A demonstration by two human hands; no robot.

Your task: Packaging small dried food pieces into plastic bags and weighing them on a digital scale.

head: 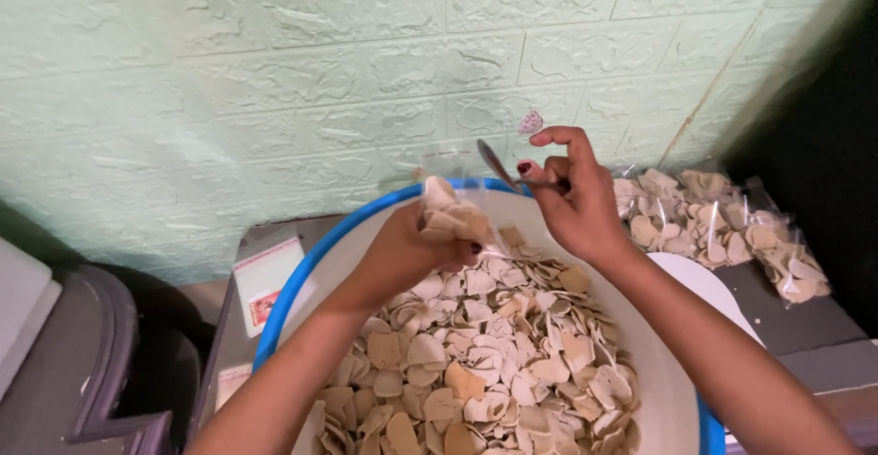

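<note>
Over a white basin (672, 391) with a blue rim, heaped with pale, curled chips (485, 364), the left hand (412, 249) grips a clear small bag (453, 217) stuffed with the same chips, while the right hand (572, 194) pinches the bag's top edge between its fingers (549, 167) — just above the rim. Filled, sealed packets (722, 226) lie piled to the right on the dark counter (796, 327), against a pale green brick-patterned wall (274, 80) — and a flat packet with a red label (265, 281) rests left of the basin.
</note>
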